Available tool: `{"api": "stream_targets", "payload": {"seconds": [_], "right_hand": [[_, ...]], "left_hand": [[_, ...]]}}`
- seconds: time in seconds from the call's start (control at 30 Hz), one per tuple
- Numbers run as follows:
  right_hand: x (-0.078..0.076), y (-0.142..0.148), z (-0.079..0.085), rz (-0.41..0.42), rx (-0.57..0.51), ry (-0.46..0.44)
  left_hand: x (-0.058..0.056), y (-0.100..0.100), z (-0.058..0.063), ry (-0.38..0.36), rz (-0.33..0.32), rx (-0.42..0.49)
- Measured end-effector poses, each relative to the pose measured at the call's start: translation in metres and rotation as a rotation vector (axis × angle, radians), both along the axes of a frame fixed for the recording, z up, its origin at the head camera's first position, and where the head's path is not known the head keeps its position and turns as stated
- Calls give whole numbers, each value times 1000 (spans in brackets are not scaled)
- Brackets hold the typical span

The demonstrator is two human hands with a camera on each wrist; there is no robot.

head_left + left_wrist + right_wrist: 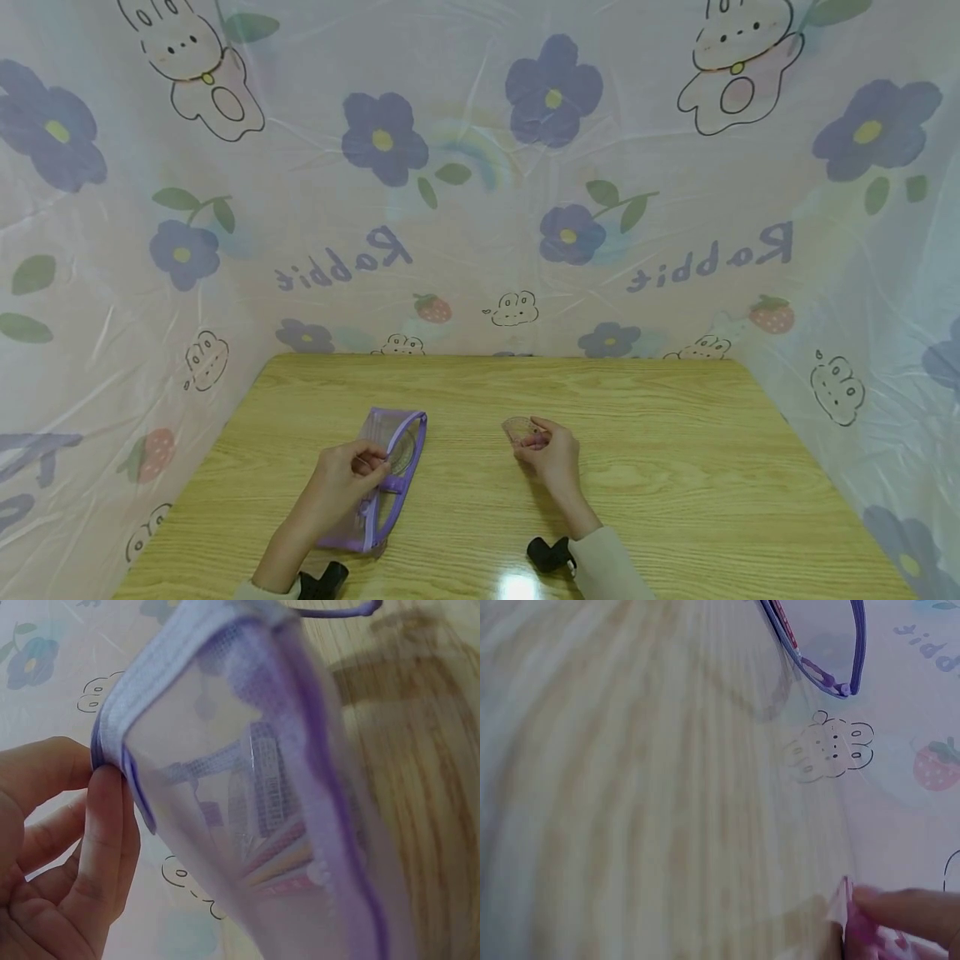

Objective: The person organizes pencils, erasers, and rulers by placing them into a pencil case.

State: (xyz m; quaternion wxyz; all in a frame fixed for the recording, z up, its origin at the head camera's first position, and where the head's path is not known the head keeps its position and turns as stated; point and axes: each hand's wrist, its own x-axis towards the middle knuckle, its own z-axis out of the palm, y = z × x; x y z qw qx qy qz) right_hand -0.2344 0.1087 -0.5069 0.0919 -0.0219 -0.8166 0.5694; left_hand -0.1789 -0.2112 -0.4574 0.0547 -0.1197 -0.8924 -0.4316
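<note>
My left hand [348, 479] pinches the zipped edge of a see-through purple pencil case [217, 750], thumb against fingers. The case [352, 533] stands with its mouth spread apart on the table. Through its mesh side in the left wrist view show a barcoded item [264, 780] and several coloured pencils [281, 859]. To the right of the case, my right hand [555, 458] holds a small clear pinkish protractor [517, 427] between thumb and fingers, above the table. In the right wrist view only a pink edge of the protractor [842, 904] shows beside the fingers.
A wood-grain table [675, 467] lies under both hands. Cloth printed with rabbits and flowers [480, 208] hangs behind it and along both sides. Black wrist-camera mounts [547, 554] sit at the wrists.
</note>
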Motion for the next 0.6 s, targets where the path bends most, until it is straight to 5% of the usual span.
{"api": "stream_targets", "payload": {"seconds": [0.37, 0.6], "right_hand": [[-3, 2, -3, 17, -226, -93], [2, 1, 10, 56, -294, -124]], "left_hand": [[0, 0, 2, -32, 13, -2], [1, 0, 2, -26, 16, -9]]}}
